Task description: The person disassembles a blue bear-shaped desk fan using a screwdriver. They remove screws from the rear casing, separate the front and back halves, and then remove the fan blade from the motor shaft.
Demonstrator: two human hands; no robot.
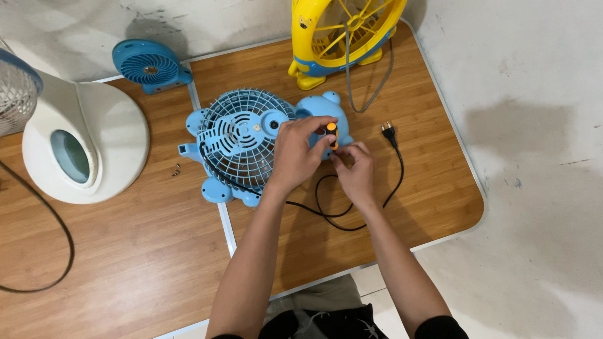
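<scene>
While you leaned over the wooden bench (157, 251) in the head view, the small blue animal-shaped fan (251, 147) lay grille-up near its middle, straddling the seam between the two panels. Your left hand (295, 157) rested on the grille's right edge, its grip clenched around the orange-and-black screwdriver (331, 133). Your right hand (357, 172) sat just beside it, fingertips pinched at the tool's lower end; what they pinched, if anything, I could not tell.

I judged the fan light, hollow plastic: stiff in the body, but its thin grille ribs fragile under pressure. You would have done best to steady it by the solid rim or the rounded feet. Its black cord (339, 216) looped slack behind your wrists, with the plug (389, 133) lying free. Tiny screws (176, 169) lay loose to the fan's left.
</scene>
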